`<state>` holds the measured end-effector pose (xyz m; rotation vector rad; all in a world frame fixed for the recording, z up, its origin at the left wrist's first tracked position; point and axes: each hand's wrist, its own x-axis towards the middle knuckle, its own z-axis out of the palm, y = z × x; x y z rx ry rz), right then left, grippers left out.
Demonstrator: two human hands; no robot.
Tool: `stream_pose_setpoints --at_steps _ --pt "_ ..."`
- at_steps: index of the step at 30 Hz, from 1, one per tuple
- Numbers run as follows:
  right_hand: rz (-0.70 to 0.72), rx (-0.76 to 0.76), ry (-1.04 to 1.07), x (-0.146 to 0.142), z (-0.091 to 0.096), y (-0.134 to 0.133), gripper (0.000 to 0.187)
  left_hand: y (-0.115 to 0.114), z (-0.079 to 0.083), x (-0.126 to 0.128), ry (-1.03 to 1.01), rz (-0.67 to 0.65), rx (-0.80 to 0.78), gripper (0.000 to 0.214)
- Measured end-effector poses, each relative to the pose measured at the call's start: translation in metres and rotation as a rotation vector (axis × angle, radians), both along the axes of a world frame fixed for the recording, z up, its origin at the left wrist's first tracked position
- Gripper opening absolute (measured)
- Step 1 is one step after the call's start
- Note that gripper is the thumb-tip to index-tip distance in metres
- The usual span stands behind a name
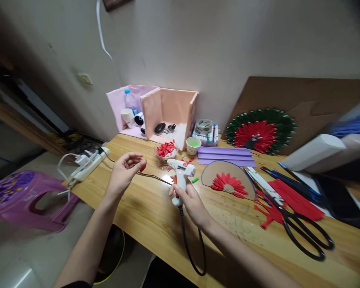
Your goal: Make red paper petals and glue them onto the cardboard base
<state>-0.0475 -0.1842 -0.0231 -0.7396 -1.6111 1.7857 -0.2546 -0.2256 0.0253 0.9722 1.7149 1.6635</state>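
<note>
My left hand point(126, 173) pinches a small red paper petal point(143, 165) between thumb and fingers, above the left part of the table. My right hand point(189, 200) is wrapped round the handle of a white hot glue gun point(181, 172), its nozzle toward the left. The gun's black cord point(184, 232) loops down past the table's front edge. Beyond the gun stands a clear bowl of red paper pieces point(166, 149). To the right lies a rounded cardboard piece point(225, 170) bearing a half flower of red petals point(229, 184).
Black-handled scissors point(306, 232) and red crepe paper point(298, 198) lie at right. A paper cup point(193, 145) and folded purple paper point(226, 157) sit behind the gun. A power strip point(90, 165) is at the left edge, near a purple stool point(45, 200). A green-and-red paper flower point(259, 132) leans behind.
</note>
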Motion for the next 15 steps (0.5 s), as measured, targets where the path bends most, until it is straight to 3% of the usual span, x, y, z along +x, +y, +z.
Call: stream_pose_setpoints --at_steps 4,10,15 --pt "0.073 0.015 0.040 -0.021 -0.003 -0.018 0.026 -0.007 0.025 -0.036 0.083 0.086 -0.035 0.044" --pt "0.264 0.101 -0.005 -0.030 0.001 -0.019 0.027 -0.004 0.035 -0.062 0.172 -0.008 -0.073 0.040" --pt "0.145 0.165 -0.019 -0.097 -0.023 0.000 0.031 0.002 0.049 -0.055 0.203 -0.006 -0.052 0.038"
